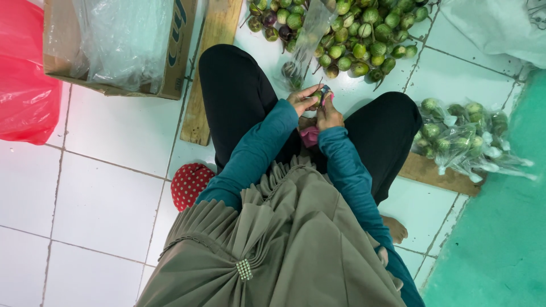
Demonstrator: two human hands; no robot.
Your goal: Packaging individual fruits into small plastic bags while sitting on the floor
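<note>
We hold a clear plastic bag [304,42] of small round green fruits between our knees, its neck pinched at our fingertips and its body stretching up toward the loose heap of fruits [347,34] on the white tiled floor [108,204]. Our left hand [302,99] closes its grip on the bag's neck from one side; our right hand [328,113] closes on it from the other, the two hands touching. Something small and pink shows at the right fingertips, too small to tell apart. Just below the hands a pink cloth [310,136] lies in our lap.

To our right, filled and tied bags of fruits [463,136] rest on a wooden board [432,170]. To the left stand a cardboard box [170,68] lined with plastic and a red bag [25,85]. A red dotted cushion [189,183] lies beside our left knee.
</note>
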